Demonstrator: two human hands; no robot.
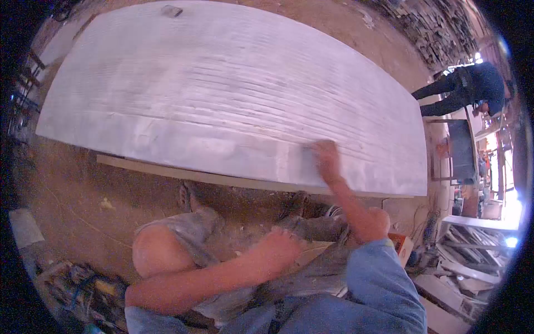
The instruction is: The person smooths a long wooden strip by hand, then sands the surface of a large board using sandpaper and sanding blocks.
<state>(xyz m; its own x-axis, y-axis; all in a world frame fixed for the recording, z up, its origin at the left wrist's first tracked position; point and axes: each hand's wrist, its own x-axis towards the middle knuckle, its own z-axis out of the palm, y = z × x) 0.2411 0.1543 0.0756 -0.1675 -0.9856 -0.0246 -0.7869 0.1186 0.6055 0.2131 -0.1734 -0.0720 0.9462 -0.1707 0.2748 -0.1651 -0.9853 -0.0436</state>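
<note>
A large white panel (222,72) with ridged, streaked lines along its length lies flat in front of me. My right hand (325,158) is closed on a grey flat pad (307,163), pressed to the smoother strip near the panel's close edge. Motion blurs both hand and pad, so the pad's exact kind is unclear. Lower down, my left hand (282,246) is over my lap beside my right leg, well apart from the panel. Its fingers are smeared by motion. At the panel's far left edge rests a small greyish block (172,10).
A wooden strip (167,168) runs beneath the panel's front edge. At right, another person (473,89) bends beside a dark bench (463,150). Stacked frames (473,256) and an orange box (399,245) stand to the right. Tangled clutter (83,292) lies lower left.
</note>
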